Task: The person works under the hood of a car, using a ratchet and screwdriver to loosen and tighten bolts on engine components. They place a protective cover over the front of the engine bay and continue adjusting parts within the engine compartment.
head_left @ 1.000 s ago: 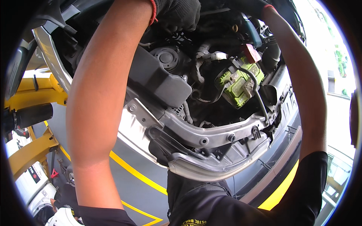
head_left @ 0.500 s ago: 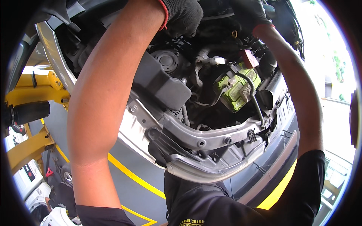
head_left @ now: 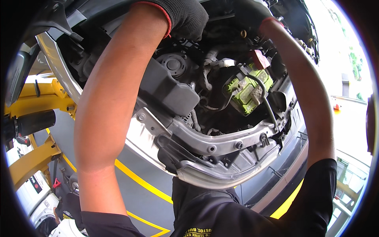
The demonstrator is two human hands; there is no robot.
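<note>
My left hand (head_left: 184, 21), in a black knit glove with a red cuff, is closed at the top centre, deep over the engine bay. What its curled fingers hold is hidden. My right hand (head_left: 250, 12), in a similar glove, reaches among dark parts at the top right, its fingers hard to make out. Below them lie a round black mount (head_left: 173, 64), a black plastic box (head_left: 166, 93), corrugated hoses (head_left: 207, 75), and a green battery (head_left: 246, 94) with a red terminal cover (head_left: 260, 60).
A silver front body panel (head_left: 221, 140) edges the bay. A yellow lift arm (head_left: 31, 102) stands at the left. A white car (head_left: 33, 189) and a co-worker (head_left: 67, 207) are at lower left. Grey floor with yellow lines (head_left: 146, 185) shows below.
Over the last second my right hand has moved left and slightly down from the upper right. My left hand has shifted slightly to the right, and my forearms moved with them.
</note>
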